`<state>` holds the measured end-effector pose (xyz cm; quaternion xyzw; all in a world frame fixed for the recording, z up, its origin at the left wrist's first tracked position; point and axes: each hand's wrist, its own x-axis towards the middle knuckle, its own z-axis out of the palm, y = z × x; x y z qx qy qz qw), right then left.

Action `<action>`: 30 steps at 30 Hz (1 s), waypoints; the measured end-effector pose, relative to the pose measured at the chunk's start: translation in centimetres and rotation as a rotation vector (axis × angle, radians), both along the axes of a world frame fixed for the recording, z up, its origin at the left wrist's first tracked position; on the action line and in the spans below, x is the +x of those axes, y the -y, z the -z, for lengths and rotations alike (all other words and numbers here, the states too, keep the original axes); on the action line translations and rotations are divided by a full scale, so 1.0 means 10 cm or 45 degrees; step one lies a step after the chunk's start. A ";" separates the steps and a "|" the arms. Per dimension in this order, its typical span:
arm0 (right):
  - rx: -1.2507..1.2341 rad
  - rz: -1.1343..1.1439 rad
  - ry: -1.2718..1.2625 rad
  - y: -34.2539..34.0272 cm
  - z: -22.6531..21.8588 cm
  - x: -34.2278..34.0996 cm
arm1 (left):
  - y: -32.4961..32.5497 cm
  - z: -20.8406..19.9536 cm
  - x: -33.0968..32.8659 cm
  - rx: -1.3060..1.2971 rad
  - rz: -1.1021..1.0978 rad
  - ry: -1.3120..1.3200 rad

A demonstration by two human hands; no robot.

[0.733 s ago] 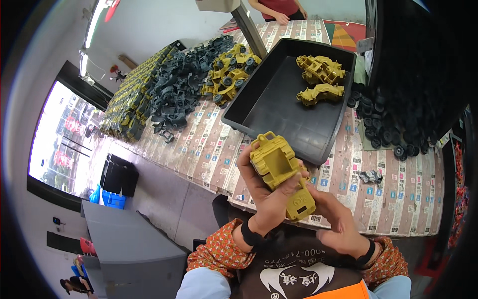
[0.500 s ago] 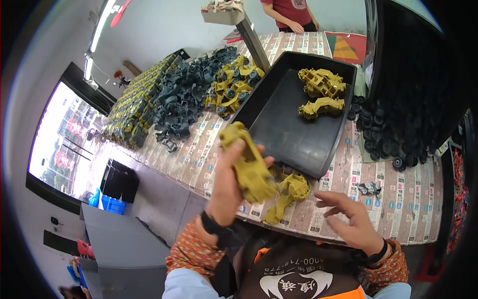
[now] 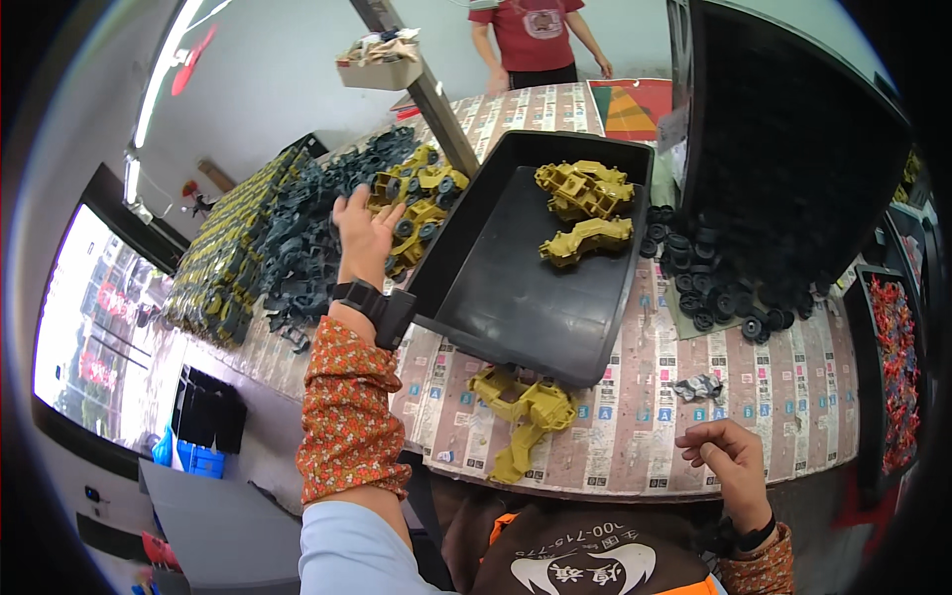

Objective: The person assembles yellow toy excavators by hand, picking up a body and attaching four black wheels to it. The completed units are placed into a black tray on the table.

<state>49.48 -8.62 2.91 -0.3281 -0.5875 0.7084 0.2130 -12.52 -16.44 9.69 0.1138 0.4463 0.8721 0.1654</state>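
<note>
Extending toward ten o'clock, a person's left hand [image 3: 369, 234] spreads its fingers wide at a heap of yellow plastic toy vehicles with dark wheels [image 3: 424, 212]; whether it touches one cannot be told. The right hand [image 3: 732, 461] hangs half open, seemingly unladen, toward four o'clock. Yellow plastic vehicle bodies [image 3: 545, 407] lie at six o'clock from a black rectangular plastic tray [image 3: 516, 307].

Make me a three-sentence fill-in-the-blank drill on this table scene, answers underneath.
1. The bare hand stretched farther from the body is the person's ____ one.
2. The round black wheels lie to the ____ of the rectangular black plastic tray.
3. The yellow plastic toy bodies in the tray sit toward its ____ end, away from the person.

Missing words: left; right; far
</note>
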 end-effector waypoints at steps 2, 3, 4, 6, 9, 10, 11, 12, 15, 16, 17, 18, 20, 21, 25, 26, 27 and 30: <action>0.003 0.067 0.029 -0.04 0.03 0.08 | -0.33 -0.01 0.44 -0.325 0.129 -0.175; 0.000 0.075 0.043 -0.07 0.05 0.09 | -0.41 0.03 0.56 -0.485 0.251 -0.246; -0.002 0.095 0.061 -0.10 0.08 0.11 | -0.58 0.01 0.78 -0.658 0.404 -0.340; 0.003 0.124 0.088 -0.12 0.12 0.14 | -0.95 0.05 1.20 -0.965 0.686 -0.628; 0.039 0.104 0.090 -0.16 0.10 0.12 | -1.33 0.44 1.46 -1.366 0.723 -1.651; 0.066 0.117 0.093 -0.17 0.09 0.13 | -1.45 0.37 1.72 -1.609 0.739 -1.777; 0.094 0.132 0.098 -0.18 0.08 0.15 | -1.58 0.46 1.83 -1.713 0.730 -1.839; 0.138 0.125 0.080 -0.18 0.07 0.16 | -1.64 0.50 1.91 -1.835 0.696 -1.901; 0.207 0.164 0.086 -0.22 0.11 0.30 | -1.81 0.68 2.03 -1.983 0.719 -1.932; 0.258 0.177 0.115 -0.25 0.10 0.35 | -1.84 0.73 2.02 -1.989 0.763 -1.869; 0.314 0.175 0.149 -0.28 0.09 0.39 | -1.84 0.79 2.01 -2.001 0.813 -1.802; 0.369 0.172 0.200 -0.34 0.06 0.43 | -1.82 0.87 1.96 -1.916 0.808 -1.817; 0.576 0.187 0.308 -0.50 0.03 0.51 | -1.73 0.94 1.80 -1.747 0.779 -1.804; 0.726 0.202 0.365 -0.61 0.05 0.53 | -1.66 0.92 1.75 -1.668 0.755 -1.775; 1.112 0.377 0.583 -1.14 0.12 0.48 | -1.27 0.47 1.92 -0.831 1.194 -0.313; 1.232 0.385 0.602 -1.29 0.18 0.44 | -1.12 0.26 2.07 -0.748 1.192 -0.260; 1.357 0.392 0.625 -1.45 0.24 0.41 | -0.99 0.14 2.18 -0.659 1.189 -0.205; 1.595 0.364 0.718 -1.78 0.32 0.17 | -0.56 0.16 2.20 -0.393 1.249 -0.038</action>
